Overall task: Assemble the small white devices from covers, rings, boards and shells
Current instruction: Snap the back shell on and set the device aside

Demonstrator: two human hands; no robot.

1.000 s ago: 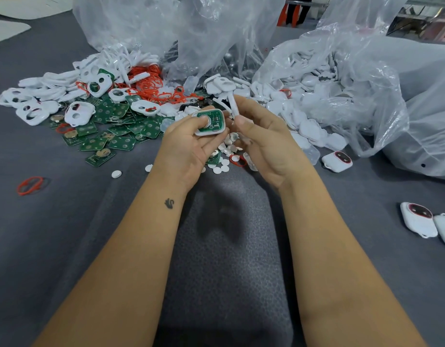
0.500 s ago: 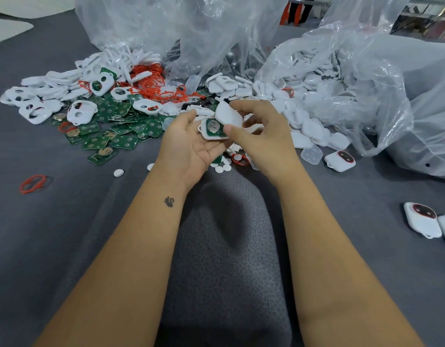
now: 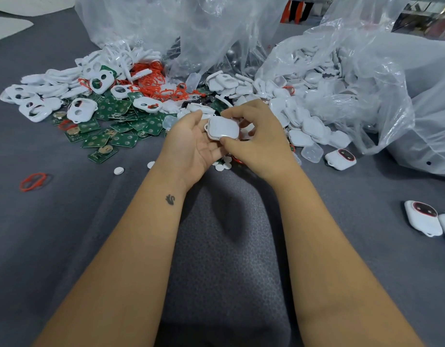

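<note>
We had the small white rounded-square plastic device (image 3: 222, 128) up between both hands, just above the grey fabric worktop (image 3: 66, 221). Our left hand (image 3: 191, 144) cradled it from below, fingers curled round its near edge; our right hand (image 3: 256, 136) pinched it, thumb on the front edge and fingers hooked over the far side. Its smooth shell faced up. Behind it lay green square circuit boards (image 3: 121, 126), white plastic covers with two holes (image 3: 81, 111), thin red rubber rings (image 3: 156, 81) and white shells spilling from a clear plastic bag (image 3: 354, 83). To the right sat finished white devices with red-ringed dark windows (image 3: 341, 159).
</note>
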